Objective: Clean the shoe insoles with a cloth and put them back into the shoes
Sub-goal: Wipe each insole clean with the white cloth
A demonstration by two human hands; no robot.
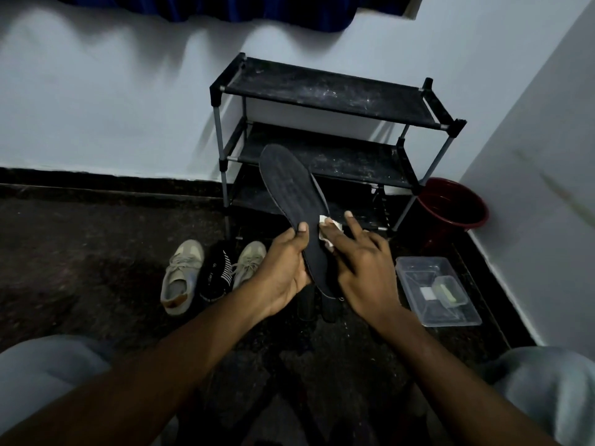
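Note:
A long black insole (289,188) is held up in front of me, its toe end pointing away toward the rack. My left hand (283,268) grips its lower half, thumb on the top face. My right hand (360,265) presses a small white cloth (328,231) against the insole's right edge, fingers mostly straight. Two beige sneakers (180,278) (248,262) stand on the floor to the left, with a black striped item (217,275) between them. Dark shoes (318,304) sit on the floor below my hands, largely hidden.
A black three-tier shoe rack (322,91) stands against the white wall ahead. A dark red bucket (450,207) sits in the right corner. A clear plastic box (438,291) with a small container lies on the dark floor at right. My knees frame the bottom corners.

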